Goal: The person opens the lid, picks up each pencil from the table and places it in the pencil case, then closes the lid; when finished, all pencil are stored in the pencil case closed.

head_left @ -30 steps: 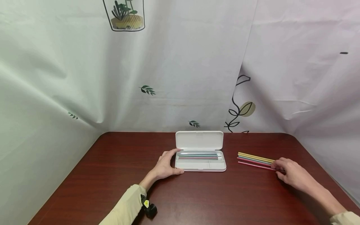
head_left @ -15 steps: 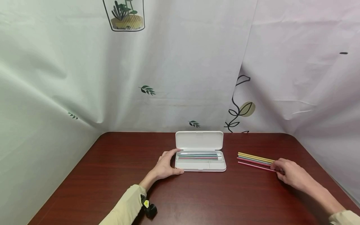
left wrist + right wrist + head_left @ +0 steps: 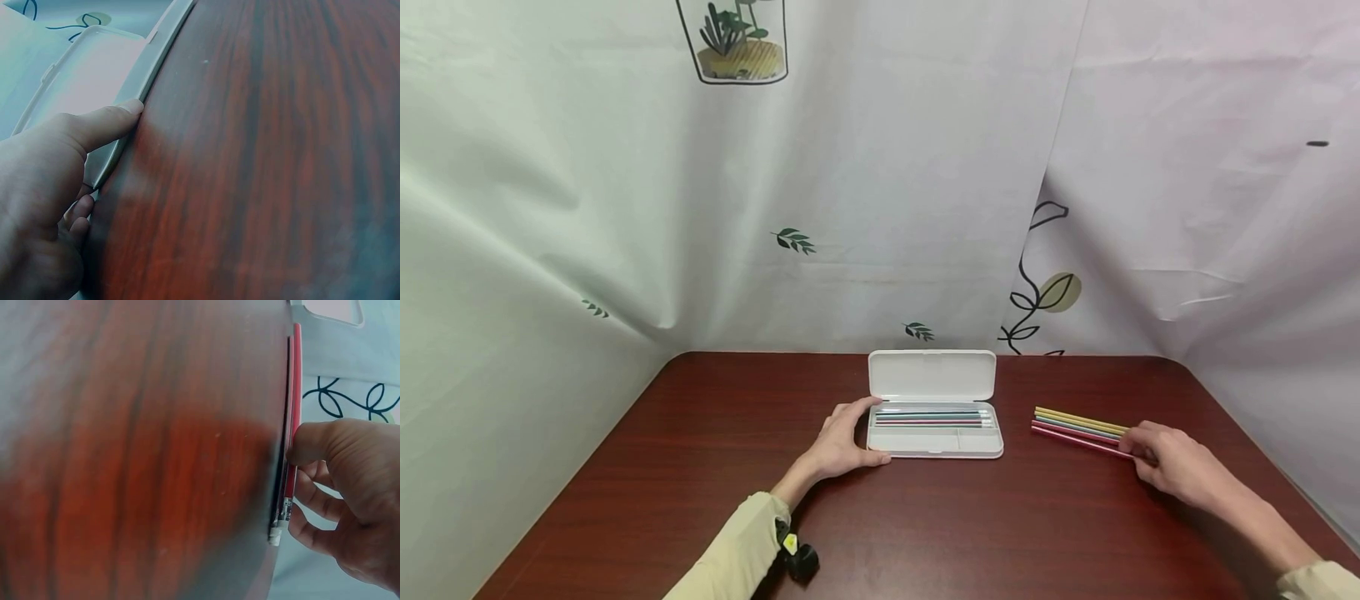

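Note:
A white pencil case [image 3: 917, 443] lies with its lid [image 3: 932, 375] raised, several pencils [image 3: 928, 420] in its rear compartment. My left hand [image 3: 841, 446] spans the case's left end, thumb on the front edge and fingers at the back corner; the left wrist view shows the thumb [image 3: 119, 119] against the rim. On the right, my right hand [image 3: 1180, 462] pinches a red pencil [image 3: 297, 381] near its eraser end. A darker pencil [image 3: 275, 534] with a white eraser lies right beside it. Yellow pencils [image 3: 1075, 417] and others lie close behind, their right ends hidden by the fingers.
The dark red-brown wooden table [image 3: 940, 525] reaches back to a pale patterned cloth [image 3: 910, 208] hanging behind and at both sides. A black device [image 3: 802, 563] is strapped at my left wrist, by the light sleeve [image 3: 737, 542].
The front red pencil has shifted back and slightly left against the other pencils, closing the gap. My right hand has moved slightly with it. The left hand and the case have stayed put.

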### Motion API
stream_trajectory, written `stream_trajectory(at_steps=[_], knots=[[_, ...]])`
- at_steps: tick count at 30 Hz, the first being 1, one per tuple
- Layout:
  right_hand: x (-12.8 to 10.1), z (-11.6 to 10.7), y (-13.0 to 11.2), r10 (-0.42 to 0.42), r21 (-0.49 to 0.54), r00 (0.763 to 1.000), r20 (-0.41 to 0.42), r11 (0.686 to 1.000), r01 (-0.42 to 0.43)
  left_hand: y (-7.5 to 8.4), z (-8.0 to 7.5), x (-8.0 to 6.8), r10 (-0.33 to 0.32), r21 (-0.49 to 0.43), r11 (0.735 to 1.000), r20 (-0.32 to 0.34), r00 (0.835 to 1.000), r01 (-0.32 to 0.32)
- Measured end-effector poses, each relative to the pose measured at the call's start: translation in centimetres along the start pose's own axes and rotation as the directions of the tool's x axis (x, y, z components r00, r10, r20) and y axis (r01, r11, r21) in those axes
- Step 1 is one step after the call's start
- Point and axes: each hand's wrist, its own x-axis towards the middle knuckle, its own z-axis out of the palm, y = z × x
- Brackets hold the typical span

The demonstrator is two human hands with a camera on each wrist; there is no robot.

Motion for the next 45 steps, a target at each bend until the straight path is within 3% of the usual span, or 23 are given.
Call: stream_trajectory(at_steps=[12, 23, 32, 45], knots=[[2.2, -0.4, -1.4, -0.069, 0.016, 0.997, -0.04, 0.997, 0.07, -0.1, -0.1, 0.2, 0.001, 0.001, 1.0, -0.008, 1.0, -0.001], [4.5, 0.2, -3.2, -0.098, 0.051, 0.995, -0.015, 0.994, 0.099, -0.1, -0.1, 0.2, 0.004, -0.005, 1.0, -0.006, 1.0, -0.004], [6.6, 1.1, -4.6, -0.147, 0.087, 0.988, -0.04, 0.985, 0.15, -0.1, 0.0, 0.1, 0.004, 0.0, 1.0, -0.01, 1.0, -0.004], [9.3, 2.1, -6.9, -0.148, 0.105, 0.988, 0.039, 0.984, 0.143, -0.2, 0.1, 0.1, 0.016, 0.005, 1.0, -0.012, 1.0, -0.016]])
